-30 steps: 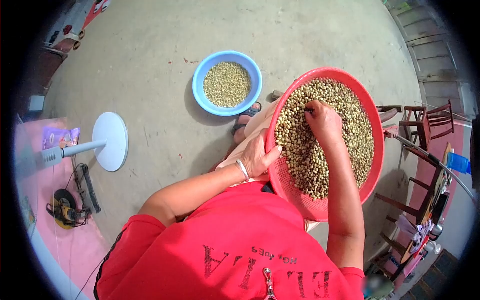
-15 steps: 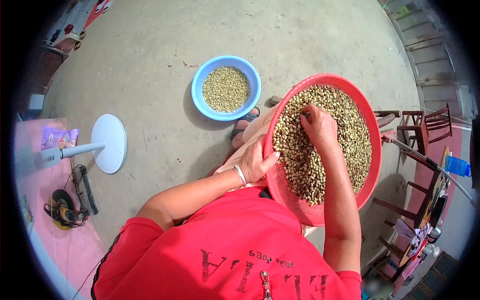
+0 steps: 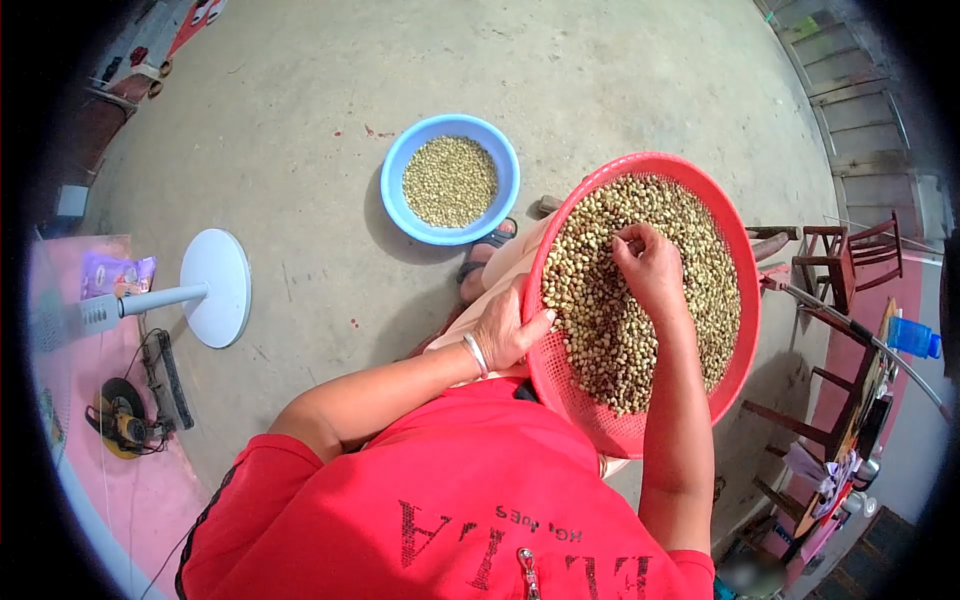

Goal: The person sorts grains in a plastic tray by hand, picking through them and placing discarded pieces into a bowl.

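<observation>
A red plastic sieve basket [image 3: 741, 350] rests tilted at my lap, filled with small round seeds [image 3: 700, 280] in pale green, tan and brown. My left hand [image 3: 508, 330] grips its left rim, thumb over the edge and fingers against the outside. Over the seeds, just above the pile's middle, is my right hand [image 3: 650, 265], with thumb and fingertips pinched together. Whatever may be between those fingertips is too small to make out. On the floor ahead stands a blue basin [image 3: 392, 190] holding similar, paler seeds [image 3: 450, 182].
A white fan stand with a round base [image 3: 215, 290] is on the left, near a yellow-and-black power tool [image 3: 130, 428]. Wooden chairs [image 3: 845, 258] and a cluttered table with a blue container [image 3: 912, 337] line the right side. My sandalled foot [image 3: 490, 245] is beside the basin.
My right hand has lifted slightly from the seeds and shifted a little right, its fingertips now showing in a pinch. The left hand keeps its hold on the rim.
</observation>
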The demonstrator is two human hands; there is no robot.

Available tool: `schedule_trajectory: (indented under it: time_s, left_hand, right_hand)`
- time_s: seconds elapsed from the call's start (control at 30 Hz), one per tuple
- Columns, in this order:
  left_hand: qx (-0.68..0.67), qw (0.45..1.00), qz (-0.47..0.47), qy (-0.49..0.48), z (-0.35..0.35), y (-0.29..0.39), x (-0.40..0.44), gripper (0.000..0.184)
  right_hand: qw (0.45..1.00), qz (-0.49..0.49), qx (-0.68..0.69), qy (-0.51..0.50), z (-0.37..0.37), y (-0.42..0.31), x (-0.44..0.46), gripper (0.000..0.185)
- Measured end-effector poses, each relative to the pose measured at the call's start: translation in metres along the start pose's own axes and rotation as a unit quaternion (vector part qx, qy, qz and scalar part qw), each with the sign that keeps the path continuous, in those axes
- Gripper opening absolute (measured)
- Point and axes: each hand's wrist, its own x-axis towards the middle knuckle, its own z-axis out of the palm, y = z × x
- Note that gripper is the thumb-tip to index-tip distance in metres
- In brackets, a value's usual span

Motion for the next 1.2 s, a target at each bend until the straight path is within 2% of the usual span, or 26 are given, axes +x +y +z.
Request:
schedule_trajectory:
  time_s: [0.03,0.07,0.1,0.17,0.2,0.23,0.27,0.3,0.33,0.47,0.57,0.63,0.73,0.87,0.93,0.97,1.03,1.1,1.13,1.17,1.2]
  left_hand:
    - [0.000,1.000,-0.012,-0.006,0.000,0.000,0.000,0.049]
    - [0.001,1.000,-0.012,-0.010,0.002,-0.002,0.000,0.049]
    - [-0.005,1.000,0.015,0.011,0.006,-0.008,0.001,0.049]
    - [-0.009,0.999,0.041,0.030,0.009,-0.014,0.002,0.049]
    - [-0.005,0.998,0.055,0.031,0.009,-0.015,0.002,0.049]
    - [-0.001,0.997,0.069,0.031,0.008,-0.014,0.003,0.050]
    - [0.001,0.997,0.071,0.031,0.006,-0.012,0.003,0.050]
    - [-0.004,0.998,0.057,0.029,0.005,-0.007,0.002,0.050]
    - [-0.011,0.999,0.041,0.028,0.004,-0.004,0.001,0.050]
    - [-0.005,0.999,0.029,0.028,0.004,-0.002,0.000,0.051]
    - [-0.002,1.000,0.017,-0.006,-0.001,-0.002,0.002,0.051]
    - [-0.011,1.000,0.008,-0.011,0.000,-0.002,0.002,0.050]
    - [0.007,1.000,0.001,0.013,0.001,0.004,0.001,0.050]
    - [-0.007,1.000,0.010,0.006,0.001,0.002,0.002,0.050]
    - [0.007,0.997,0.068,0.037,0.001,0.005,0.002,0.051]
    - [0.008,0.997,0.065,0.035,0.001,0.004,0.003,0.051]
    - [0.014,0.995,0.092,0.036,0.002,-0.001,0.005,0.051]
    - [0.004,0.997,0.069,0.026,0.004,-0.009,0.003,0.051]
    - [0.009,0.998,0.050,0.026,0.006,-0.009,0.001,0.052]
    - [0.016,0.999,0.034,0.027,0.006,-0.010,0.002,0.052]
    - [0.003,0.998,0.050,0.027,0.006,-0.008,0.004,0.049]
  right_hand:
    - [1.000,-0.014,0.022,0.003,0.001,0.002,0.001,0.033]
    - [0.990,-0.033,0.137,-0.003,0.005,0.003,0.004,0.037]
    - [0.964,-0.005,0.262,-0.052,0.002,-0.010,0.007,0.038]
    - [0.927,-0.029,0.371,-0.046,-0.022,-0.056,-0.001,0.021]
    - [0.924,-0.061,0.377,-0.001,-0.014,-0.054,0.005,0.019]
    - [0.923,-0.062,0.379,0.001,-0.010,-0.047,0.004,0.019]
    - [0.970,-0.076,0.227,0.033,-0.008,-0.038,0.004,0.018]
    - [0.992,-0.089,0.067,0.064,-0.007,-0.032,0.002,0.017]
    - [0.997,-0.071,0.023,0.035,-0.005,-0.026,-0.002,0.016]
    - [0.993,-0.072,-0.091,0.033,0.012,-0.023,-0.014,0.024]
    - [0.997,-0.059,-0.040,0.024,0.018,-0.024,-0.012,0.025]
    - [0.997,-0.048,-0.058,0.009,0.018,-0.025,-0.010,0.024]
    - [0.987,-0.099,-0.118,0.041,0.018,-0.021,-0.010,0.022]
    - [0.996,-0.051,-0.063,0.026,0.010,-0.017,-0.011,0.023]
    - [0.998,0.013,-0.052,0.024,0.001,-0.019,-0.011,0.025]
    - [0.998,0.011,-0.048,0.029,-0.005,-0.020,-0.011,0.027]
    - [0.996,-0.026,0.089,0.017,-0.009,-0.022,-0.003,0.026]
    - [0.940,-0.068,0.333,-0.023,-0.026,-0.044,-0.002,0.029]
    - [0.952,-0.112,0.283,0.014,-0.031,-0.048,0.001,0.031]
    - [0.947,-0.112,0.300,0.041,-0.033,-0.050,0.001,0.029]
    - [0.963,-0.087,0.248,0.057,-0.036,-0.051,-0.003,0.027]
